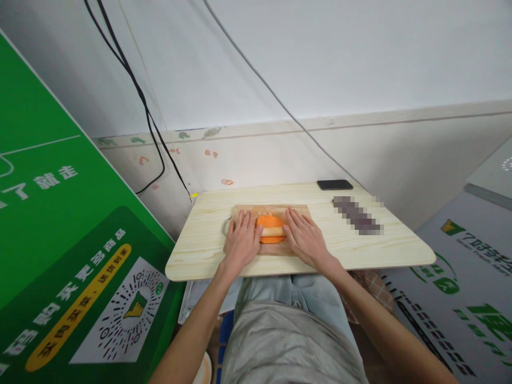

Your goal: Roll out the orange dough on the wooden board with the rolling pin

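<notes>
Both hands, left hand (pixel 241 241) and right hand (pixel 304 237), lie flat with fingers spread; they steady the orange food (pixel 271 228) on the cutting board (pixel 272 248).

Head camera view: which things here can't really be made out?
- Orange food on the cutting board: left hand and right hand cover its ends.
- Object right of the board: blurred out.
- Dark phone: too small for detail.
- Dish at the bottom edge: cut off.
</notes>
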Tool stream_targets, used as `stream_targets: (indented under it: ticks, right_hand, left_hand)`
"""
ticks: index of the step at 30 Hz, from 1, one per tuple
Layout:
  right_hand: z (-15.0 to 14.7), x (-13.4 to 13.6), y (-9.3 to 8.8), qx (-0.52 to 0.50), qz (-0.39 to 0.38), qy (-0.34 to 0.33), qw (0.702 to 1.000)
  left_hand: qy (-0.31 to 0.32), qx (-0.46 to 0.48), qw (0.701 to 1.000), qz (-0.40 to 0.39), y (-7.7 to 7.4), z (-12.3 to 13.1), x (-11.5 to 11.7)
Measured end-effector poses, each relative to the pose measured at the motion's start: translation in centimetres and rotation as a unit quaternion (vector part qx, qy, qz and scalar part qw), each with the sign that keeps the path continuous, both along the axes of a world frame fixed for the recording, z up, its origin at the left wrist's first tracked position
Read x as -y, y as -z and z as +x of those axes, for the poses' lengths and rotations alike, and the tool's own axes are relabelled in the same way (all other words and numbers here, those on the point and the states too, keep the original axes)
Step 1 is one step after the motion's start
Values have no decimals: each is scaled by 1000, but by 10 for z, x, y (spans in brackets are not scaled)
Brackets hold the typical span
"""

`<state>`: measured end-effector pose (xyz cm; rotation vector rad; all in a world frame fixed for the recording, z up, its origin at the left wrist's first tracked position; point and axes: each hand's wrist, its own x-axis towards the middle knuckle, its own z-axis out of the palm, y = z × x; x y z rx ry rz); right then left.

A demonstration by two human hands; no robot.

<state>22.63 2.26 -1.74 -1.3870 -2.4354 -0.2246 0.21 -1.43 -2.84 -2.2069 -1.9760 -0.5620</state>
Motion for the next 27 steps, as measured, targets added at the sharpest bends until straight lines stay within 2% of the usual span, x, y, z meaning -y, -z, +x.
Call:
stream_targets:
  ticks: [9, 14, 17, 20, 27]
  right_hand:
    - [-19, -74, -16, 23, -65, 54, 996]
    - [-25, -100, -22, 24, -118, 66, 990]
    - [-26, -105, -22, 28, -139, 66, 988]
    - [-24, -101, -18, 31, -128, 69, 989]
    - [-21, -78, -6, 48, -51, 55, 996]
  left_hand:
    - [-33, 30, 997, -67, -9, -9, -89]
    - [-33, 69, 989, -130, -15, -13, -121]
    - [-30, 76, 985, -152, -18, -13, -129]
    - [-18, 70, 983, -167, -15, -15, -128]
    - [9, -1, 992, -128, -2, -16, -104]
